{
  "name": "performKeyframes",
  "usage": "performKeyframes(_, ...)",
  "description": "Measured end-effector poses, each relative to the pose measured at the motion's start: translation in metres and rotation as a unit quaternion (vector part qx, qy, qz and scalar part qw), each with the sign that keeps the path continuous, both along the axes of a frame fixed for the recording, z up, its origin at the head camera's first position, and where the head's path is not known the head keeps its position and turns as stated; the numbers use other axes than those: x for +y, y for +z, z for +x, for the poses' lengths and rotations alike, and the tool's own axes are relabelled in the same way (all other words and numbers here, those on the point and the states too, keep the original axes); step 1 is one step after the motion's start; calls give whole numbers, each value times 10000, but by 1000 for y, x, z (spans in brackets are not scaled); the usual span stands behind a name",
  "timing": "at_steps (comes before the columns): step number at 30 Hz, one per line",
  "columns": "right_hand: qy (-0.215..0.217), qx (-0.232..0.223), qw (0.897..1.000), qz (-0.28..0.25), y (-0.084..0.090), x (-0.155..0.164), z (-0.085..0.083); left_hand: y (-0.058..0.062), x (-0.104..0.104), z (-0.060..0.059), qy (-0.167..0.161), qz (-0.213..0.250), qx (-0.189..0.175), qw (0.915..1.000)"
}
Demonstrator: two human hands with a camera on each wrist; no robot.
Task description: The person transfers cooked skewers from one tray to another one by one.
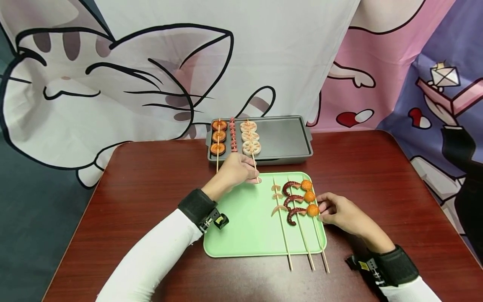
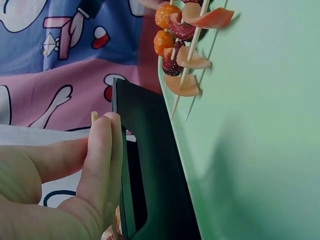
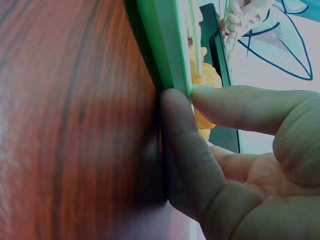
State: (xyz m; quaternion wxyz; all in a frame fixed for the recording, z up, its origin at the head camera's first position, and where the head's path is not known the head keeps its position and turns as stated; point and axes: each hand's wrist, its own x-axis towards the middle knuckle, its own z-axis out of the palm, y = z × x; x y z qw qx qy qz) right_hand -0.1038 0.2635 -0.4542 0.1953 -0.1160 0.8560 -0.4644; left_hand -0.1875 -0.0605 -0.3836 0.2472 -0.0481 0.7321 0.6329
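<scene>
Left hand (image 1: 238, 169) pinches lotus skewer (image 1: 250, 147) by its bare stick end; slices over pan (image 1: 283, 136), 12 o'clock of tray (image 1: 245, 226). Right hand (image 1: 341, 212) grips tray rim at 3 o'clock. Skewer's probably light, stiff; slices may twist, so hold the stick.

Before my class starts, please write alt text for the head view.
A left hand pinches a lotus-slice skewer at a gray tray; the right hand holds the edge of a green tray bearing three skewers, on a brown table.
</scene>
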Motion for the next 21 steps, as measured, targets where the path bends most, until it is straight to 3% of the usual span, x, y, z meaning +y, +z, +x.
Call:
performKeyframes(6,13,12,10000,5,-1,1,0,1,-2,3,-52,343,148,9993)
performKeyframes(14,-23,48,9999,144,0,1,-2,9,-5,15,-82,899,171,9958)
performKeyframes(21,11,69,9999,93,0,1,-1,12,-8,28,-304,886,141,9955)
